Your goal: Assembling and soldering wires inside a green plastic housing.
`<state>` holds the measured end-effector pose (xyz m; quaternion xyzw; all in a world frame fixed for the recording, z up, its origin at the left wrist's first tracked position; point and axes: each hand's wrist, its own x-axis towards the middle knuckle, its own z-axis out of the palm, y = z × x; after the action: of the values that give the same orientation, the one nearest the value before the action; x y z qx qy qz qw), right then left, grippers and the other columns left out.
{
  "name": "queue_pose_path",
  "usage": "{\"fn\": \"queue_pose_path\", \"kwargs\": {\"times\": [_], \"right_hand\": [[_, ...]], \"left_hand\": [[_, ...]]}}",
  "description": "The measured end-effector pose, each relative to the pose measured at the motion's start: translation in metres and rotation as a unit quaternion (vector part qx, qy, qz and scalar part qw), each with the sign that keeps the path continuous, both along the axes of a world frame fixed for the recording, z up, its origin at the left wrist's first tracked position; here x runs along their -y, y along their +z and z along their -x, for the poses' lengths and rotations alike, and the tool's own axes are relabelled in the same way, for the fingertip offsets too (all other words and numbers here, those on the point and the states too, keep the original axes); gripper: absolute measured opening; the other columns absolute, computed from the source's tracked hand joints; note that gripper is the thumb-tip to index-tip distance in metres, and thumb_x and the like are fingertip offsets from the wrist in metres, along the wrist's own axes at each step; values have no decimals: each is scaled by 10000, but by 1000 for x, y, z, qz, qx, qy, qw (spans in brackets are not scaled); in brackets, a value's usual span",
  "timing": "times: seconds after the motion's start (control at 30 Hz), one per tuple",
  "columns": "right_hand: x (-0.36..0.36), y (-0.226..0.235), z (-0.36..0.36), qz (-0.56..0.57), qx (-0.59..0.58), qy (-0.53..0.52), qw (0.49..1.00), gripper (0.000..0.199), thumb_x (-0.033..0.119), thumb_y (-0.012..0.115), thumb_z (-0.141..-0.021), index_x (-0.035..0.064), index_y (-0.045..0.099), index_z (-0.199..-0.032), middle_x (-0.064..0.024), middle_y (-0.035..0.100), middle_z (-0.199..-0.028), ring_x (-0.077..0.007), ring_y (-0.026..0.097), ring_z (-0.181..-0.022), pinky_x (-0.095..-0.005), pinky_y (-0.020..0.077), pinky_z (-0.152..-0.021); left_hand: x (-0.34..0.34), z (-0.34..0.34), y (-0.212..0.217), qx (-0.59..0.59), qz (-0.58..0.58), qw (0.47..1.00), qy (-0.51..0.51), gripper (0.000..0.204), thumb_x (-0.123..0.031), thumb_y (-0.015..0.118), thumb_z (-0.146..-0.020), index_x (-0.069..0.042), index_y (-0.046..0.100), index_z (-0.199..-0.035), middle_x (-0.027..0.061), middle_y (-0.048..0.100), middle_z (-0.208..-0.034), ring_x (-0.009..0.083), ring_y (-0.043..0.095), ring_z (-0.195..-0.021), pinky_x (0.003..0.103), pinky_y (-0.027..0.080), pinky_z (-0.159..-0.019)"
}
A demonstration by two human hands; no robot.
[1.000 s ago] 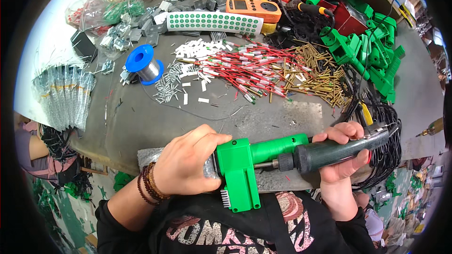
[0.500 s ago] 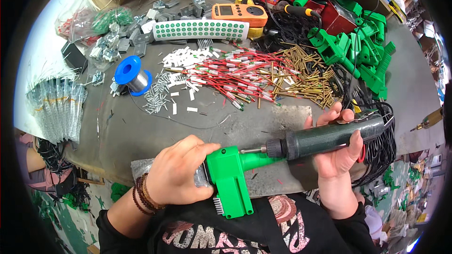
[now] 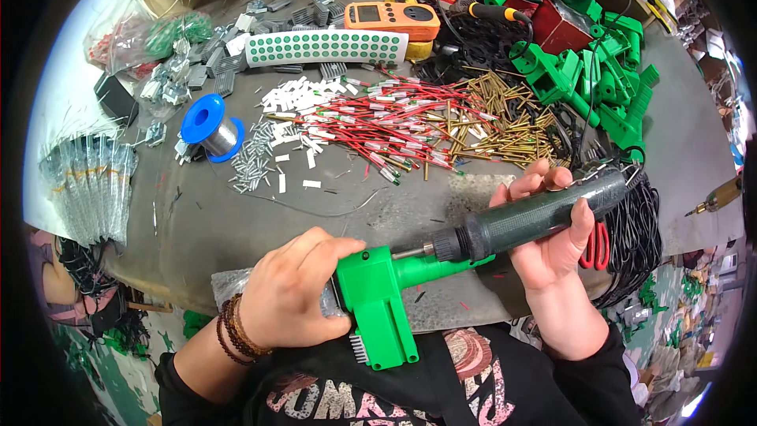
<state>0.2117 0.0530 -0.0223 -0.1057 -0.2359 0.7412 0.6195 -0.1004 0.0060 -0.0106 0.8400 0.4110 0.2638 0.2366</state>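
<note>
My left hand (image 3: 293,288) is closed around one end of a green plastic housing (image 3: 380,312), thumb and fingers on its left side. Metal fins poke out of the housing's lower left edge, and a green tubular handle extends to the right. In my right hand (image 3: 552,237) lies an electric screwdriver (image 3: 536,217) with a dark green body, fingers behind it and thumb in front. Its metal bit (image 3: 410,252) points left at the housing's upper right side, over the handle; whether the tip touches a screw I cannot make out.
Screws (image 3: 252,159), white sleeves (image 3: 303,96), red wires (image 3: 378,122) and brass tubes (image 3: 516,130) lie in piles beyond my hands. A solder spool (image 3: 223,139) stands left. Green housings (image 3: 611,71) are heaped right, above black cables (image 3: 631,244). An orange meter (image 3: 390,20) sits behind.
The screwdriver has tilted, its rear end now higher, with my right hand moving along. My left hand keeps its hold on the housing. The whole view has shifted slightly.
</note>
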Motion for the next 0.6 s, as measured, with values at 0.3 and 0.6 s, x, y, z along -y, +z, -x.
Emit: {"fn": "queue_pose_path", "kwargs": {"times": [0.3, 0.6], "right_hand": [[-3, 0, -4, -29, 0, 21, 999, 328, 295, 809, -813, 204, 627, -1069, -22, 572, -1301, -192, 596, -1159, -545, 330, -1156], [-2, 36, -57, -136, 97, -15, 986, 606, 536, 829, -751, 179, 594, -1181, 39, 640, -1117, -112, 603, -937, -409, 464, -931]], "left_hand": [[-2, -4, 1, 26, 11, 999, 15, 668, -150, 748, -592, -25, 538, -1214, 136, 597, -959, 337, 613, -837, 404, 513, -700], [15, -5, 4, -47, -80, 995, 31, 612, -173, 766, -586, -3, 591, -1147, 149, 607, -1046, 341, 591, -913, 432, 478, -829]]}}
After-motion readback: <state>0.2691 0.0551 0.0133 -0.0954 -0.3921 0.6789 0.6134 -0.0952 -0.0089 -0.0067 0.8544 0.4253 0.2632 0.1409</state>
